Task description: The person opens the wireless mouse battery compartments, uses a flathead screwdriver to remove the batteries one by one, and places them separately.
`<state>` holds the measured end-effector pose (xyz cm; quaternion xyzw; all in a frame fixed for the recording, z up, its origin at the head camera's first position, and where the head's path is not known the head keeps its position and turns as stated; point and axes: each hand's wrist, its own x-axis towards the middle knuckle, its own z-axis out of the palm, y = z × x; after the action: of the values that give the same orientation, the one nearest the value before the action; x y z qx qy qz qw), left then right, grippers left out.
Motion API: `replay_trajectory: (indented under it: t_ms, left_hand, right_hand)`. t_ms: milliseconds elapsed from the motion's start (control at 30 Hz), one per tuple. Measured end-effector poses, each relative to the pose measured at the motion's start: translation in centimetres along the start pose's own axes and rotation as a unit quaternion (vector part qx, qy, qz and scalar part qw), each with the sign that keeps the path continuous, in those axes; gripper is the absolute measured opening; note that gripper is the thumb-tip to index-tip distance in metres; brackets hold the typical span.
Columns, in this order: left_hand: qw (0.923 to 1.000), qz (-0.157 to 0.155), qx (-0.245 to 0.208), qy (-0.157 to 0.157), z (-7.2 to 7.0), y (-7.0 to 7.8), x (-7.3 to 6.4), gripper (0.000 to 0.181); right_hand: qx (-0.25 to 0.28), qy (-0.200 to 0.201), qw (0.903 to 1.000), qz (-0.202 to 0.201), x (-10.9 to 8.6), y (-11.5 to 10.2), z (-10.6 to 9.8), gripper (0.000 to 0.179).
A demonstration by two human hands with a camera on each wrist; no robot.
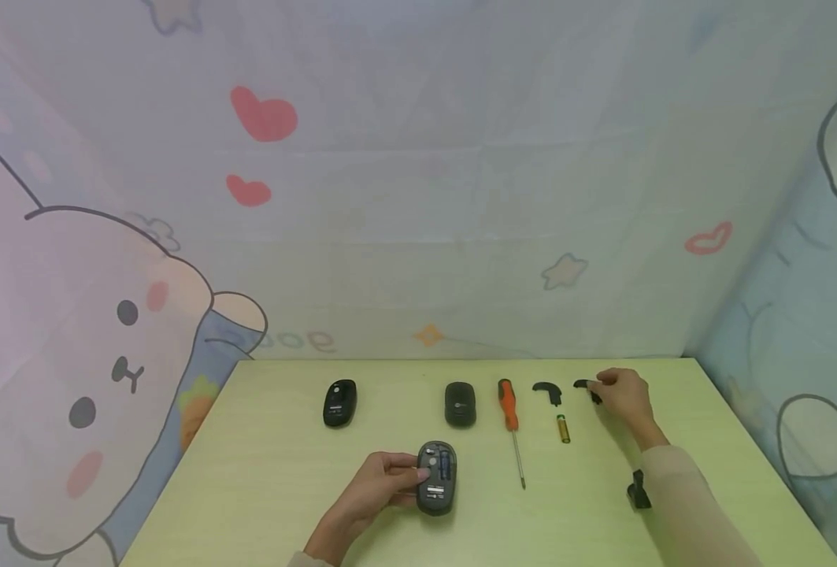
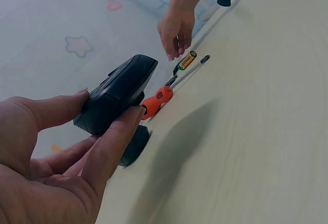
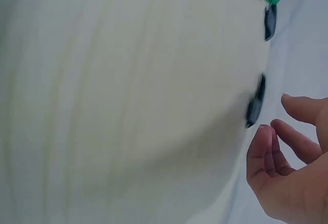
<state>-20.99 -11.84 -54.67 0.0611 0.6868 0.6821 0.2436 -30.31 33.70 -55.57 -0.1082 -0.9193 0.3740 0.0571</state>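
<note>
My left hand holds a dark computer mouse above the table, thumb on its underside. The underside faces the head camera; its battery compartment lies uncovered, with a dark battery visible. In the left wrist view the same mouse is pinched between thumb and fingers. At the far right, my right hand hovers over a small black curved piece. The right wrist view has the thumb and bent fingers apart, beside that black piece, with nothing between them.
Left of the hands lies a black mouse; another dark mouse is at the back middle. An orange-handled screwdriver, a second black curved piece and a battery lie rightward. A black object is at the right sleeve.
</note>
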Motion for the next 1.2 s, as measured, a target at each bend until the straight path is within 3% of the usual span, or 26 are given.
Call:
replay_trajectory:
  t_ms: [267,633,867,1200]
  left_hand:
    - [1.0,-0.005,0.005,-0.004,0.0,0.0,0.2,0.051]
    - [1.0,-0.006,0.005,-0.006,0.2,-0.1,0.4,0.051]
    - [1.0,-0.004,-0.004,-0.008,0.2,-0.5,0.2,0.051]
    - [1.0,-0.004,-0.005,-0.008,-0.1,-0.7,-0.1,0.051]
  right_hand:
    - [-0.01,0.013,0.9966,-0.08,-0.5,-2.4,0.3,0.04]
    - [-0.034,0.01,0.9899,-0.137,-1.6,-5.5,1.2,0.041]
    - [-0.062,-0.018,0.9825,-0.175,-2.7,-7.0,3.0,0.051]
    - [-0.102,-0.048,0.9758,-0.187,-3.3,-8.0,6.0,0.074]
